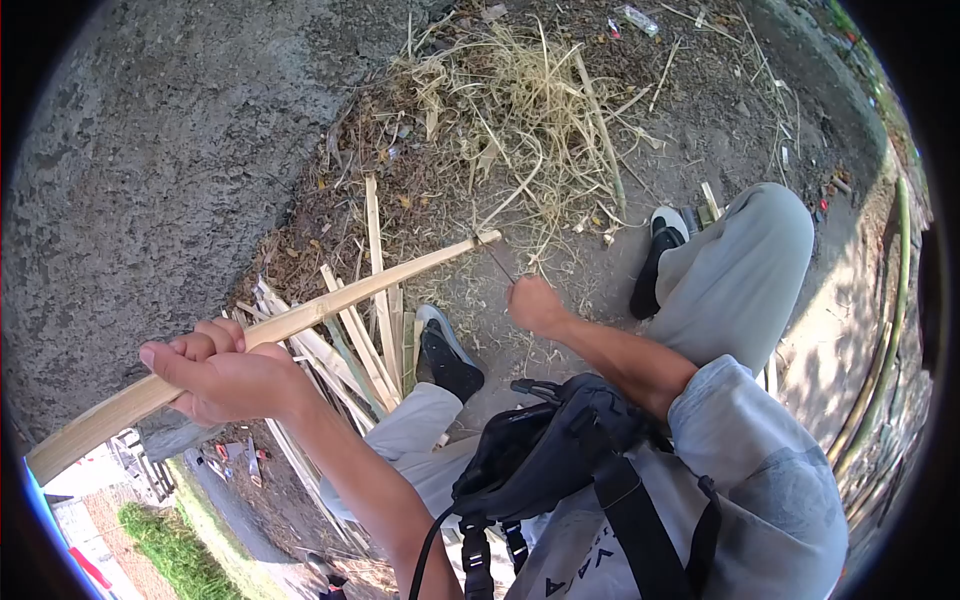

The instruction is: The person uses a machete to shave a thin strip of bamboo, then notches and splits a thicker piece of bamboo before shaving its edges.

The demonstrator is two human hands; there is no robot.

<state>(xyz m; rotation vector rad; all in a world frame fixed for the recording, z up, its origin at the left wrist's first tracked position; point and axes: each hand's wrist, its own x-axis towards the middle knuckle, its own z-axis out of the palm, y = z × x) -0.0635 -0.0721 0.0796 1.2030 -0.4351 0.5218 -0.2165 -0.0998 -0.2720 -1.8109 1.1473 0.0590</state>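
A long pale strip of split bamboo [380, 284] runs from the lower left edge up to the middle of the view. My left hand [225, 370] is closed around its lower part, thumb on the near side. At the strip's far end, a thin dark blade [494, 257] touches or crosses the wood. My right hand [537, 304] is a closed fist at the near end of that blade; its handle is hidden inside the fist. Below the strip, a bundle of split bamboo pieces [345, 345] lies on the ground beside my left foot.
A heap of curly shavings [530, 110] covers the ground ahead, with a bamboo stick [600, 130] lying in it. A rough concrete slab [170, 150] is at the left. Long green poles [890, 340] lie at the far right. A black bag [555, 440] hangs at my waist.
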